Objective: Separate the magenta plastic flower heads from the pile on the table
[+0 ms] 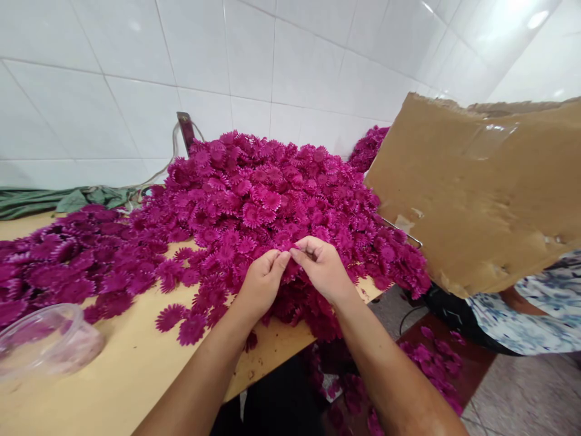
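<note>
A large heap of magenta artificial flower heads [272,181] lies on the table, and both hands are at its front edge. My left hand [265,278] is closed, thumb and index finger pinched together. Opposite it, my right hand [323,266] is pinched too, its fingertips nearly touching the left ones. A bit of magenta flower [287,246] shows between the fingertips, mostly hidden by the fingers. More flower heads lie beneath the hands and hang over the table's front edge.
A clear plastic tub [49,339] stands on the wooden table [136,369] at left. Green cloth [68,200] lies by the tiled wall. At right a cardboard sheet [481,194] stands before a person in a patterned garment [535,309]. Fallen flowers [436,363] lie below.
</note>
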`<state>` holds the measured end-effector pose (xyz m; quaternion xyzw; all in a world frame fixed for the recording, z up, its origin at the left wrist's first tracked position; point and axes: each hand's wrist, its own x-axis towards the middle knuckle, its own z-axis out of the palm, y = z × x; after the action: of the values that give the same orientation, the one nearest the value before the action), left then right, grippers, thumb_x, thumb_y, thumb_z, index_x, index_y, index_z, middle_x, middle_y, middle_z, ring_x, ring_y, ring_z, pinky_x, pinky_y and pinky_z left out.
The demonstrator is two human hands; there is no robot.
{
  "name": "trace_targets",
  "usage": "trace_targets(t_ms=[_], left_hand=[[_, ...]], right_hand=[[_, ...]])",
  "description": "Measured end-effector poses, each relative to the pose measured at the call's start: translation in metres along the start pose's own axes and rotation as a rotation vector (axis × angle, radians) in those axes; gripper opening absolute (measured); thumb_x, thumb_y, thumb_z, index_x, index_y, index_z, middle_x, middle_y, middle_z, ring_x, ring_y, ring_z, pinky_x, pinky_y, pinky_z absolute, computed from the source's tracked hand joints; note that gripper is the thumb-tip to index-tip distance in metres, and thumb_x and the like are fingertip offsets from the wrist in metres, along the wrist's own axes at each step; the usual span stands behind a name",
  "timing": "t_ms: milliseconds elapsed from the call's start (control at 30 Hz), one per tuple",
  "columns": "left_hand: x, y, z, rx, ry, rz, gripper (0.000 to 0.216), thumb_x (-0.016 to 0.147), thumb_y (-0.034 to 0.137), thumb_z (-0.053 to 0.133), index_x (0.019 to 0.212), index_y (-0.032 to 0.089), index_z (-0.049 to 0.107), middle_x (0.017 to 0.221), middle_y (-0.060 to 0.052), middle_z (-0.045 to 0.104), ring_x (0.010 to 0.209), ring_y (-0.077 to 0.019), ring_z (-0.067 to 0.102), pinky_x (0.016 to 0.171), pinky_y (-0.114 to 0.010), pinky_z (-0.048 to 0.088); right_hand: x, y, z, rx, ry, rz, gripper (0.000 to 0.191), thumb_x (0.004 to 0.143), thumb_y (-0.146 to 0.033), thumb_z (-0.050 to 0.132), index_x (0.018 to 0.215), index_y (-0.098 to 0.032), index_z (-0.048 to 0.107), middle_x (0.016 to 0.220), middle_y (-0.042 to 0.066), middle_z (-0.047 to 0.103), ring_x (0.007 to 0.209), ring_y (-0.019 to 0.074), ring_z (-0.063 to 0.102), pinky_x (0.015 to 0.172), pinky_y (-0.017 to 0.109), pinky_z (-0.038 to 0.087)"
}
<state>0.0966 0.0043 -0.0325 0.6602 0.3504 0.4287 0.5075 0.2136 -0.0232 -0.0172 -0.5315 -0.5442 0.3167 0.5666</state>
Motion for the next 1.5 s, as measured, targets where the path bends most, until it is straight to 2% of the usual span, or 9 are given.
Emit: trace_targets(t_ms=[200, 500, 633, 667, 767, 900, 1133, 1267, 1500], left_hand=[[-0.003, 0.007, 0.003, -0.012, -0.076, 0.036, 0.021, 0.072, 0.032, 0.050, 0.058, 0.020, 0.040, 0.055, 0.006, 0.035, 0.052, -0.0093, 0.031, 0.051, -0.022, 0.029], [0.006, 0.008, 0.011, -0.062, 0.022, 0.030, 0.029, 0.074, 0.035, 0.046, 0.054, 0.021, 0.033, 0.053, 0.006, 0.030, 0.050, -0.0087, 0.027, 0.047, -0.022, 0.024], [-0.007, 0.011, 0.001, -0.055, -0.022, 0.004, 0.030, 0.073, 0.037, 0.049, 0.053, 0.020, 0.034, 0.052, 0.006, 0.029, 0.050, -0.0084, 0.027, 0.047, -0.022, 0.025], [-0.010, 0.011, -0.002, -0.053, -0.030, -0.019, 0.029, 0.072, 0.037, 0.051, 0.054, 0.020, 0.036, 0.052, 0.006, 0.030, 0.050, -0.0085, 0.028, 0.048, -0.022, 0.026], [-0.013, 0.008, -0.009, -0.111, -0.039, -0.079, 0.021, 0.068, 0.036, 0.056, 0.060, 0.019, 0.046, 0.058, 0.004, 0.044, 0.056, -0.0103, 0.039, 0.054, -0.023, 0.034], [-0.008, 0.004, -0.007, -0.167, -0.056, -0.066, 0.017, 0.067, 0.034, 0.056, 0.068, 0.017, 0.053, 0.066, 0.001, 0.053, 0.063, -0.0123, 0.045, 0.062, -0.025, 0.037], [-0.004, -0.004, -0.008, -0.065, 0.043, -0.090, 0.037, 0.066, 0.049, 0.056, 0.054, 0.019, 0.039, 0.054, 0.006, 0.033, 0.054, -0.0086, 0.032, 0.052, -0.022, 0.030], [-0.005, -0.006, -0.008, -0.154, 0.035, -0.105, 0.041, 0.071, 0.056, 0.048, 0.055, 0.019, 0.040, 0.054, 0.005, 0.034, 0.056, -0.0096, 0.034, 0.056, -0.023, 0.033], [-0.010, 0.004, -0.006, -0.048, -0.081, 0.006, 0.033, 0.076, 0.043, 0.047, 0.056, 0.020, 0.034, 0.056, 0.006, 0.029, 0.052, -0.0081, 0.028, 0.050, -0.021, 0.029]], right_hand=[[0.010, -0.002, -0.006, 0.016, 0.173, -0.015, 0.015, 0.061, -0.033, 0.057, 0.063, -0.019, 0.052, 0.052, -0.004, 0.049, 0.048, 0.0086, 0.041, 0.047, 0.022, 0.035], [0.030, 0.006, -0.002, -0.045, 0.311, -0.125, 0.012, 0.065, -0.030, 0.053, 0.066, -0.018, 0.051, 0.058, -0.002, 0.051, 0.053, 0.0108, 0.045, 0.053, 0.024, 0.038], [0.046, 0.022, -0.047, -0.238, 0.765, -0.132, 0.007, 0.068, -0.025, 0.050, 0.065, -0.018, 0.048, 0.064, -0.001, 0.050, 0.062, 0.0128, 0.045, 0.065, 0.029, 0.039], [0.049, 0.026, -0.060, -0.267, 0.803, -0.110, 0.007, 0.068, -0.024, 0.051, 0.066, -0.018, 0.048, 0.063, -0.001, 0.049, 0.061, 0.0128, 0.044, 0.066, 0.030, 0.040], [0.045, 0.032, -0.081, -0.298, 0.573, -0.098, 0.015, 0.064, -0.024, 0.059, 0.076, -0.017, 0.054, 0.073, 0.002, 0.054, 0.064, 0.0137, 0.048, 0.067, 0.032, 0.043], [0.022, 0.013, -0.060, -0.296, 0.284, -0.134, 0.033, 0.065, -0.027, 0.063, 0.097, -0.020, 0.059, 0.108, 0.010, 0.055, 0.092, 0.0194, 0.055, 0.078, 0.034, 0.046], [-0.007, -0.015, -0.004, -0.085, -0.260, 0.014, 0.019, 0.070, -0.028, 0.060, 0.085, -0.016, 0.058, 0.079, 0.003, 0.062, 0.071, 0.0130, 0.058, 0.069, 0.028, 0.047], [-0.006, -0.007, 0.004, 0.001, -0.230, 0.047, 0.011, 0.065, -0.024, 0.061, 0.069, -0.017, 0.054, 0.063, -0.002, 0.056, 0.058, 0.0092, 0.050, 0.058, 0.024, 0.042], [0.007, -0.006, -0.002, -0.036, 0.100, 0.004, 0.013, 0.062, -0.028, 0.059, 0.060, -0.018, 0.050, 0.049, -0.006, 0.045, 0.046, 0.0077, 0.040, 0.047, 0.023, 0.033]])
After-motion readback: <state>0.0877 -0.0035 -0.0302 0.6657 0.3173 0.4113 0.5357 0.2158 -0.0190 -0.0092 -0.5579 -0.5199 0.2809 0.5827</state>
